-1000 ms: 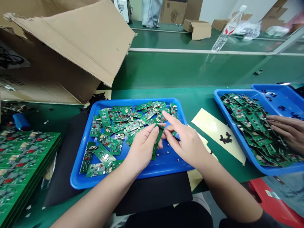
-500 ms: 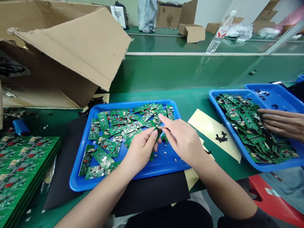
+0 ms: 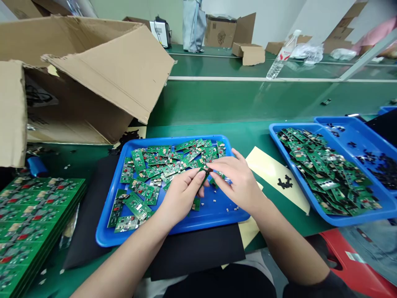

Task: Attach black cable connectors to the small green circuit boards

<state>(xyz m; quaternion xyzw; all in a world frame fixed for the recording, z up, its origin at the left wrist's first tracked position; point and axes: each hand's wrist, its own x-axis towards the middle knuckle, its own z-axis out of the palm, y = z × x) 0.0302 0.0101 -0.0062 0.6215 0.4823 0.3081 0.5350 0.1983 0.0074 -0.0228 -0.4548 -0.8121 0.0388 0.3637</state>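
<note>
Green circuit-board panels [image 3: 37,223] sit stacked at the far left of the tabletop [image 3: 248,134], with a blue object [image 3: 37,166], partly hidden, just behind them. Above that, from where I stand, a cardboard box [image 3: 108,70] gapes open, one big flap jutting out to the right. Next comes a black sheet [image 3: 88,219], its right side running up against a shallow blue tray [image 3: 211,221]. Small loose circuit boards [image 3: 161,163] are strewn through the tray, many overlapping, and a few tiny pale bits lie on its bare floor toward the right. Over the tray, the left hand [image 3: 181,194] is clamped on one narrow circuit board [image 3: 205,175], thumb on top and fingers curled beneath. The right hand [image 3: 240,184] meets it from the other side, its fingertips gathered at the far end of that board; I can't tell whether they pinch anything. Right of the hands, a pale yellow sheet [image 3: 260,161] lies aslant with a little cluster of black pieces [image 3: 285,182] on it, and farther back a clear plastic bottle [image 3: 283,56] leans at the shelf edge. Beyond is a second blue tray [image 3: 328,219] heaped with boards, then a third blue tray [image 3: 369,132] holding more black parts [image 3: 383,167].
</note>
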